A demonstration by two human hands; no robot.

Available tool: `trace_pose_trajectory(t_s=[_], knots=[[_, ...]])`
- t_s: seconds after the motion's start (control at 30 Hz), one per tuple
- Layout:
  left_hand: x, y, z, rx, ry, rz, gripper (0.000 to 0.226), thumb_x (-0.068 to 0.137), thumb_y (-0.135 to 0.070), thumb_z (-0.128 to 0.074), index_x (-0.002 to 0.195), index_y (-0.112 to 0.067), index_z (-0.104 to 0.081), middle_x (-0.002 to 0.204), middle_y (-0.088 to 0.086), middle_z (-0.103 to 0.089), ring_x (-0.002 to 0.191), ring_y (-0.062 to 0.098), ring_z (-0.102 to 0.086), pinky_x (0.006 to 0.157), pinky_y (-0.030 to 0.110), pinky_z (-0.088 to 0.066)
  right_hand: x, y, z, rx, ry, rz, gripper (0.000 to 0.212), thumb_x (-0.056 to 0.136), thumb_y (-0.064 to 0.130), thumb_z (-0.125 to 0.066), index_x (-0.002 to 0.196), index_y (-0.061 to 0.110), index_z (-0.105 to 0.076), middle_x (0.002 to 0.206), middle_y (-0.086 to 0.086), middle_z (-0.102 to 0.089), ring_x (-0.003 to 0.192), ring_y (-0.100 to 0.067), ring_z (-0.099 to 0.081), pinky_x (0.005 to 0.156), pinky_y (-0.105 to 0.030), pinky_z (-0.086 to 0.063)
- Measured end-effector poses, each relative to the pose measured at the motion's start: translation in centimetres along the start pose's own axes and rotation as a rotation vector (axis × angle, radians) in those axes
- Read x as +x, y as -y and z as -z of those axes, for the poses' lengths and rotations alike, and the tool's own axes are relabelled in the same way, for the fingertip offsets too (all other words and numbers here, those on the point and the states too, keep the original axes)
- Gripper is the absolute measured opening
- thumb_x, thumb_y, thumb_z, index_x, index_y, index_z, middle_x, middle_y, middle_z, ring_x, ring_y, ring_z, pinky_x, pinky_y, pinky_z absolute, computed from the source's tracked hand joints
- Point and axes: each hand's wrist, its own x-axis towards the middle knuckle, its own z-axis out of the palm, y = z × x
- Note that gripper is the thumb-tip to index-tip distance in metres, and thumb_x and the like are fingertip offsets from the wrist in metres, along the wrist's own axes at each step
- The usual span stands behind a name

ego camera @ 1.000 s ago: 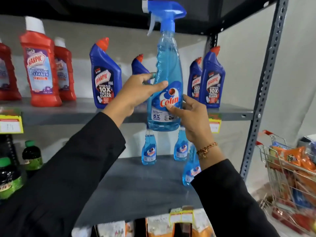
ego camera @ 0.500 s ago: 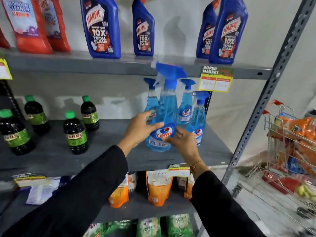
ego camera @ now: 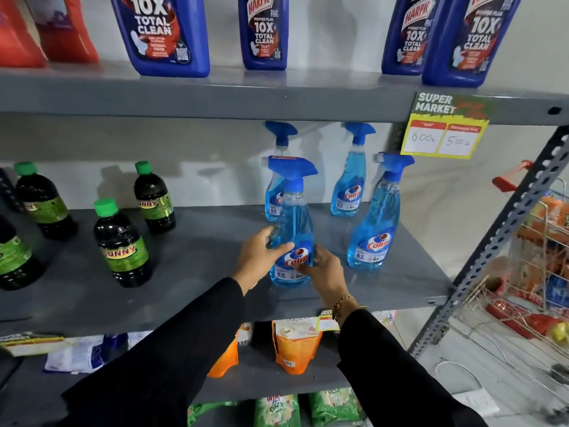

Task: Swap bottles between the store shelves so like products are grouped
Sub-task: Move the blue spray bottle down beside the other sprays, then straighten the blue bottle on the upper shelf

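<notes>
Both hands are wrapped around the clear blue Colin spray bottle with the blue trigger head [ego camera: 292, 229], the left hand [ego camera: 258, 260] cupping its left side and the right hand [ego camera: 324, 268] pinching its lower front. A second ago the bottle was held up at the top shelf among the blue Harpic toilet-cleaner bottles [ego camera: 160, 32]; now its base rests on the grey metal middle shelf [ego camera: 197, 266], just beside three matching spray bottles [ego camera: 372, 217]. This swap looks nearly done, with only the release left. Dark green-capped bottles [ego camera: 123, 245] stand well apart to the left.
</notes>
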Motion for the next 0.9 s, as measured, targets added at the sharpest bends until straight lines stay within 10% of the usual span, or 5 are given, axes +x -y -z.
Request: trace_pose_trajectory(t_s=[0.5, 0.67, 0.8, 0.9], knots=[[4.1, 1.4, -0.2, 0.001, 0.065, -0.027, 0.067, 0.074, -0.031, -0.074, 0.134, -0.019, -0.045, 0.134, 0.007, -0.057, 0.121, 0.023, -0.055, 0.099, 0.047, -0.048, 3.1, -1.1, -0.2, 0.109, -0.005, -0.016, 0.031, 0.072, 0.006, -0.075, 0.091, 0.028, -0.065, 0.101, -0.009, -0.073, 0.095, -0.024, -0.069, 0.09, -0.051, -0.054], [2.5, 1.0, -0.8, 0.135, 0.015, -0.079, 0.065, 0.082, -0.035, -0.065, 0.14, -0.021, -0.038, 0.142, 0.003, -0.05, 0.129, 0.02, -0.049, 0.104, 0.035, -0.043, 2.2, -0.5, -1.2, 0.07, -0.123, -0.093, 0.054, 0.073, 0.008, -0.076, 0.123, 0.009, -0.053, 0.126, -0.011, -0.061, 0.112, -0.025, -0.06, 0.096, -0.044, -0.051], [-0.2, -1.1, -0.1, 0.201, -0.2, -0.266, 0.052, 0.088, -0.037, -0.056, 0.137, -0.024, -0.041, 0.136, 0.0, -0.054, 0.126, 0.013, -0.049, 0.105, 0.028, -0.039, -1.2, 0.6, -2.4, -0.065, -0.494, 0.078, 0.038, 0.072, 0.007, -0.075, 0.103, 0.008, -0.053, 0.098, -0.009, -0.052, 0.096, -0.029, -0.054, 0.086, -0.044, -0.046], [-2.2, -4.4, 1.9, 0.132, -0.468, -0.611, 0.028, 0.092, -0.029, -0.052, 0.116, -0.016, -0.058, 0.104, -0.005, -0.068, 0.093, 0.002, -0.059, 0.089, 0.018, -0.047, -3.9, 3.7, -4.2, -0.002, -0.46, 0.324, 0.032, 0.081, 0.008, -0.065, 0.082, 0.029, -0.04, 0.081, 0.004, -0.045, 0.073, -0.005, -0.047, 0.071, -0.024, -0.038]])
